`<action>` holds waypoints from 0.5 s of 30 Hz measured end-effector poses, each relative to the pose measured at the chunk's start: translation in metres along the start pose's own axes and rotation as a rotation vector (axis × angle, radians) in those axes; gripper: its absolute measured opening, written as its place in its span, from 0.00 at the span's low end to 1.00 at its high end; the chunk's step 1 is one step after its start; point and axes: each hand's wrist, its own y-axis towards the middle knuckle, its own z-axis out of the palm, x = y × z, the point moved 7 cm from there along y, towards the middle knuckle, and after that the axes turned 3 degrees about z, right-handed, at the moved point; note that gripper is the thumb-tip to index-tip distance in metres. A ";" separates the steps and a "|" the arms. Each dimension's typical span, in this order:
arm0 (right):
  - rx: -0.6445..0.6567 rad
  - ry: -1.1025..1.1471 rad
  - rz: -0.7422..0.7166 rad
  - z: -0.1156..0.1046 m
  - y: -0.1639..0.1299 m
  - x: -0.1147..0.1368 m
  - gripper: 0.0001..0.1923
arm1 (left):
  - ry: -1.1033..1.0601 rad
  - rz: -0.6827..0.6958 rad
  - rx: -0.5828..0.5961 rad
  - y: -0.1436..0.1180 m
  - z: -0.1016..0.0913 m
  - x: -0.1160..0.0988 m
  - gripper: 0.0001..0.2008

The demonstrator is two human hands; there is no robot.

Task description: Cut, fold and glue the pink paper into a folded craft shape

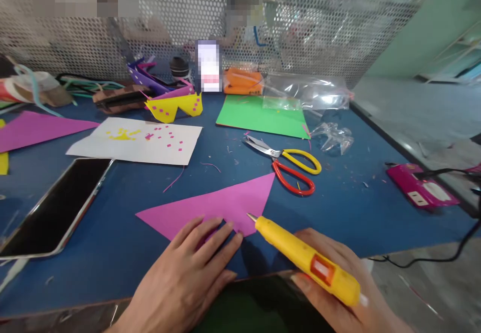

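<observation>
My left hand [191, 268] lies with its fingers stretched over a purple triangular sheet [225, 200], pressing it flat near the table's front edge. Wrapped around a yellow pen-shaped tool [296, 248] is my right hand [334, 263]; the tool has a pointed metal tip and a red window on its side. Its tip sits over the sheet's right part; contact cannot be made out. Just beyond the sheet's right corner lie scissors [276, 155] with one yellow and one red handle, blades apart.
A white sheet [112, 147] with small yellow and purple bits lies left, behind a dark phone [56, 208]. Farther back are a yellow mask [175, 107], green sheets [263, 115], an orange pack [243, 81] and clear plastic [334, 137]. A magenta box [421, 185] sits right.
</observation>
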 end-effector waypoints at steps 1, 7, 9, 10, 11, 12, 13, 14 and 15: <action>-0.032 -0.013 -0.013 -0.003 -0.001 0.000 0.09 | 0.014 0.019 0.010 0.000 0.001 0.000 0.18; -0.080 -0.106 -0.010 -0.021 -0.004 -0.017 0.09 | 0.056 0.062 0.011 -0.003 0.004 0.001 0.19; -0.176 -0.183 0.081 -0.039 0.001 -0.040 0.11 | 0.061 0.073 -0.014 -0.003 0.004 0.002 0.19; -0.209 -0.254 0.143 -0.048 0.006 -0.054 0.13 | 0.067 0.078 -0.028 -0.003 0.003 0.003 0.19; -0.302 -0.372 0.184 -0.062 0.012 -0.066 0.18 | 0.076 0.081 -0.044 -0.003 0.002 0.003 0.19; -0.381 -0.499 0.240 -0.074 0.020 -0.080 0.23 | 0.089 0.084 -0.057 -0.004 0.001 0.004 0.20; -0.406 -0.623 0.295 -0.083 0.031 -0.094 0.26 | 0.102 0.087 -0.071 -0.005 0.001 0.004 0.20; -0.400 -0.751 0.341 -0.090 0.043 -0.107 0.27 | 0.115 0.090 -0.082 -0.006 0.001 0.003 0.21; -0.336 -0.877 0.399 -0.093 0.057 -0.121 0.26 | 0.125 0.089 -0.083 -0.008 0.002 0.003 0.21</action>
